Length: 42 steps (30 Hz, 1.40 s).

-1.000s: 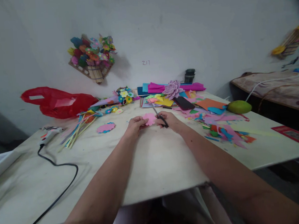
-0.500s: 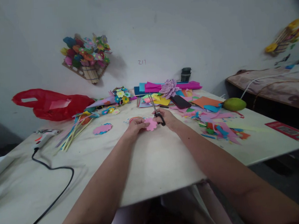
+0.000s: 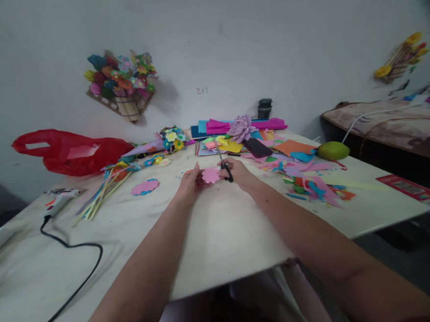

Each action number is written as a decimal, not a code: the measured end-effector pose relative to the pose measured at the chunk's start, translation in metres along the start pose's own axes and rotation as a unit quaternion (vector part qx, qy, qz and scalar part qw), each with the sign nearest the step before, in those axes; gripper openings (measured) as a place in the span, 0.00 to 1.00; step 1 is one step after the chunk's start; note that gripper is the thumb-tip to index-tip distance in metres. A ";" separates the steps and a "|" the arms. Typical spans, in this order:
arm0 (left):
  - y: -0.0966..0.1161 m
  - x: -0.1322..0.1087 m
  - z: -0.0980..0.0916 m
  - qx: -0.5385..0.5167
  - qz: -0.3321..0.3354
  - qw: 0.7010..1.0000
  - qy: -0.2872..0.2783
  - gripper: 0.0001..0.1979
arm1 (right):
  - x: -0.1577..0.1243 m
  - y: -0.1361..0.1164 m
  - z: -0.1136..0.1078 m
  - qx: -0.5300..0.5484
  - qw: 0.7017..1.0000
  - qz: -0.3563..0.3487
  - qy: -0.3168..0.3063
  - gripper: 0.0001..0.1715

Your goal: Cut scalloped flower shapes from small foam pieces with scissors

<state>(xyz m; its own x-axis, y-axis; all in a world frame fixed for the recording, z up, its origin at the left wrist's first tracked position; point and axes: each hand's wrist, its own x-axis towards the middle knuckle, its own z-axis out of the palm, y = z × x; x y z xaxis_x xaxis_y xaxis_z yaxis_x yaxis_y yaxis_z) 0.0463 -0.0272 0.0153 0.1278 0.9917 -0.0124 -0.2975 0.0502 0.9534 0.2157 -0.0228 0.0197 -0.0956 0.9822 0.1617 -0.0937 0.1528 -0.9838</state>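
Note:
Between my hands is a pink flower-shaped cutout (image 3: 210, 175) with a scalloped edge. My left hand (image 3: 190, 184) has its fingers at the cutout's left edge, with the thumb pointing up off its face. My right hand (image 3: 238, 172) is closed on black-handled scissors (image 3: 227, 171), blades pointing away from me. Its fingertips meet the cutout's right edge. To the left, a pink scalloped piece (image 3: 143, 187) lies over a blue one on the table (image 3: 228, 238).
A glue gun (image 3: 58, 203) with a black cord, a red plastic bag (image 3: 78, 153) and thin sticks (image 3: 99, 193) lie left. Coloured scraps (image 3: 316, 186), a phone (image 3: 257, 147) and a green fruit (image 3: 332, 151) are right. Foam sheets (image 3: 242, 125) and a purple flower (image 3: 241, 128) lie behind.
My left thumb has lifted from the face of the pink cutout. The cutout sits a little further left in view, and my right hand still holds the scissors.

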 end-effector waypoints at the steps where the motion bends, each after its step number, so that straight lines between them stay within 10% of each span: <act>1: 0.001 0.000 0.000 -0.006 -0.016 1.000 0.007 0.23 | 0.000 -0.001 0.001 0.000 1.000 -0.001 0.006 0.24; 20: -0.002 0.002 -0.008 0.002 0.050 0.999 -0.008 0.13 | 0.000 -0.001 0.000 -0.004 1.000 -0.016 -0.007 0.23; 31: 0.000 -0.009 0.001 0.078 0.032 0.990 -0.115 0.12 | -0.002 -0.005 -0.001 0.007 0.999 -0.028 -0.043 0.23; 42: -0.003 -0.002 -0.003 0.041 0.061 0.997 -0.030 0.13 | 0.001 0.000 -0.001 0.001 0.999 -0.015 -0.037 0.22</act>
<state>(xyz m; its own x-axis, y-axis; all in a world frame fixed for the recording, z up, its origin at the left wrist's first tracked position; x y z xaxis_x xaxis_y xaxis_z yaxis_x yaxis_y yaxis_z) 0.0436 -0.0289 0.0118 0.1532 0.9807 0.1212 -0.2356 -0.0828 0.9683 0.2163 -0.0221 0.0199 -0.1654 0.9663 0.1973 -0.0988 0.1828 -0.9782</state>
